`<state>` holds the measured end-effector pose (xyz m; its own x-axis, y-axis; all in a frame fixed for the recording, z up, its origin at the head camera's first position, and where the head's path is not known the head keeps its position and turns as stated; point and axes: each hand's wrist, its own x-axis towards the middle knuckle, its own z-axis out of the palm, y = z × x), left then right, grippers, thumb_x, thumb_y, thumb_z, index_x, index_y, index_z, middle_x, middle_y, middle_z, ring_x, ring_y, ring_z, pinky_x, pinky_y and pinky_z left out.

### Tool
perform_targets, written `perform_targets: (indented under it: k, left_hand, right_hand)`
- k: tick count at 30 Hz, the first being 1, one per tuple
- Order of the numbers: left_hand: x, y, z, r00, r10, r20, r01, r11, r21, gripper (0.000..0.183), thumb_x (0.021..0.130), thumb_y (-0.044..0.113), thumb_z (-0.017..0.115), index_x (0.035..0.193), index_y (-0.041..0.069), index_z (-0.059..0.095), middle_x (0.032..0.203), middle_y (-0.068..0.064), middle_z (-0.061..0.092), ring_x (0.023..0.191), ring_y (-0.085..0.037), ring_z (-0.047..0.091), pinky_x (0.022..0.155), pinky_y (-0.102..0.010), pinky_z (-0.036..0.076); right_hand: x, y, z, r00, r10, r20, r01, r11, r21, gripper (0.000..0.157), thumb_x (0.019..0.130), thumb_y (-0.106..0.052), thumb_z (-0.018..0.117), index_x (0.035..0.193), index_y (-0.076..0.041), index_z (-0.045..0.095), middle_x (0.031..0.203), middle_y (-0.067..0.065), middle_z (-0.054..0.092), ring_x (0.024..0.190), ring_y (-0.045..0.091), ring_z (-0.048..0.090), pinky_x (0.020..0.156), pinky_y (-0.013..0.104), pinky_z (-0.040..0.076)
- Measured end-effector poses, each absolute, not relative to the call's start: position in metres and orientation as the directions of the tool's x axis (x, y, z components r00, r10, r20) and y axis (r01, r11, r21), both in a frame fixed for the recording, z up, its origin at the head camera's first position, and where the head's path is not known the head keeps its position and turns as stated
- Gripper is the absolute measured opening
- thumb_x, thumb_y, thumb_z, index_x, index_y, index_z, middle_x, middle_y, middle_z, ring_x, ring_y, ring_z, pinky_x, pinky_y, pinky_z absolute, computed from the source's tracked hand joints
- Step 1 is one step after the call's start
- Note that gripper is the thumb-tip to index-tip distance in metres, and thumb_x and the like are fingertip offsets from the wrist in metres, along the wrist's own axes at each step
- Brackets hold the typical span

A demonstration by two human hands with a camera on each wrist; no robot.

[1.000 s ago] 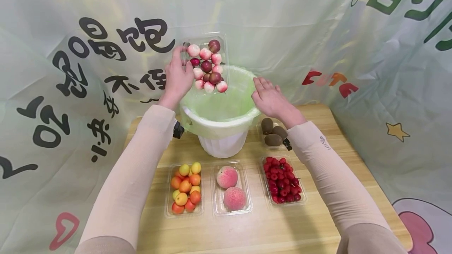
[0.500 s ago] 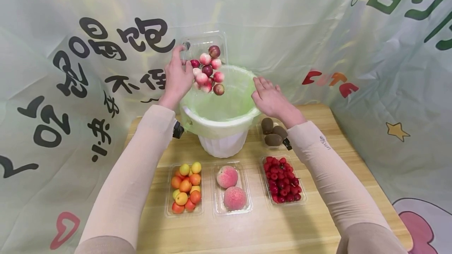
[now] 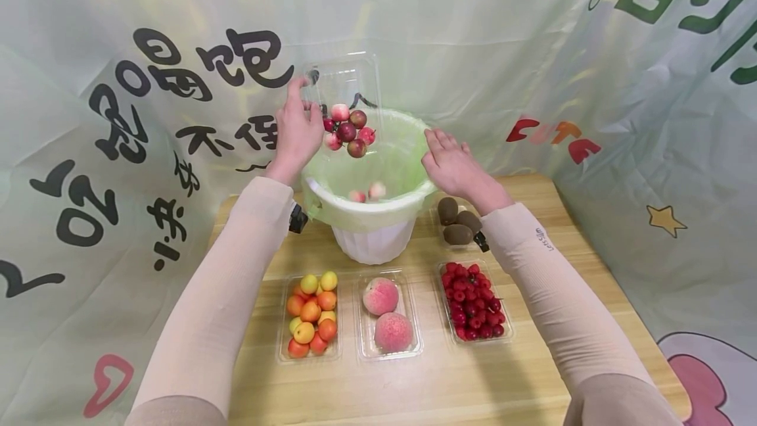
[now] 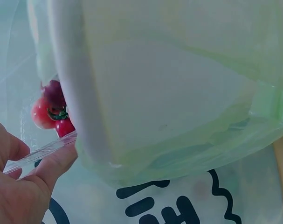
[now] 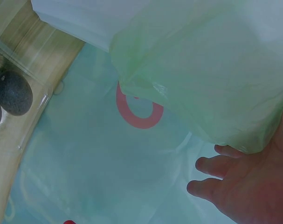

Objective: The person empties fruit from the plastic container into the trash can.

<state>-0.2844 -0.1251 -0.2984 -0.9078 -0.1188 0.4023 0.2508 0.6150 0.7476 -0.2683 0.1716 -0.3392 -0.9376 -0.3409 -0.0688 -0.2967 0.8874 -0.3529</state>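
My left hand (image 3: 298,133) pinches the left edge of a clear plastic box (image 3: 345,71), tilted above a white bin (image 3: 374,238) with a pale green liner bag (image 3: 408,156). Small round fruits (image 3: 347,131), dark red and pinkish-white, lie bunched at the box's lower end. Inside the bin, two blurred pinkish fruits (image 3: 376,190) show near its front wall. In the left wrist view, thumb and fingers hold the box's edge beside a few red fruits (image 4: 50,107). My right hand (image 3: 452,162) rests against the bin's right rim, fingers extended over the liner.
On the wooden table (image 3: 390,393) stand clear boxes of orange and yellow fruits (image 3: 310,314), two peaches (image 3: 393,332), and red berries (image 3: 475,303). Brown kiwis (image 3: 457,235) sit in another box right of the bin. A printed curtain (image 3: 461,38) hangs close behind.
The fruits have slid down the box and grown fewer; a couple now appear inside the bin. The upper part of the box has become bare. Both hands stay nearly where they were.
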Motion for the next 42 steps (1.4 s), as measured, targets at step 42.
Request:
perform_targets:
  k: [42]
  left_hand:
    - [-0.2833, -0.1270, -0.3003, -0.903, -0.107, 0.415, 0.286, 0.571, 0.769, 0.045, 0.111, 0.016, 0.047, 0.155, 0.016, 0.039, 0.131, -0.021, 0.069, 0.106, -0.033, 0.073, 0.094, -0.044, 0.056]
  right_hand:
    - [-0.2674, 0.1720, -0.3397, -0.939, -0.339, -0.058, -0.297, 0.884, -0.362, 0.071, 0.108, -0.042, 0.010, 0.169, -0.006, 0.004, 0.177, 0.021, 0.004, 0.164, 0.045, 0.005, 0.131, 0.065, 0.003]
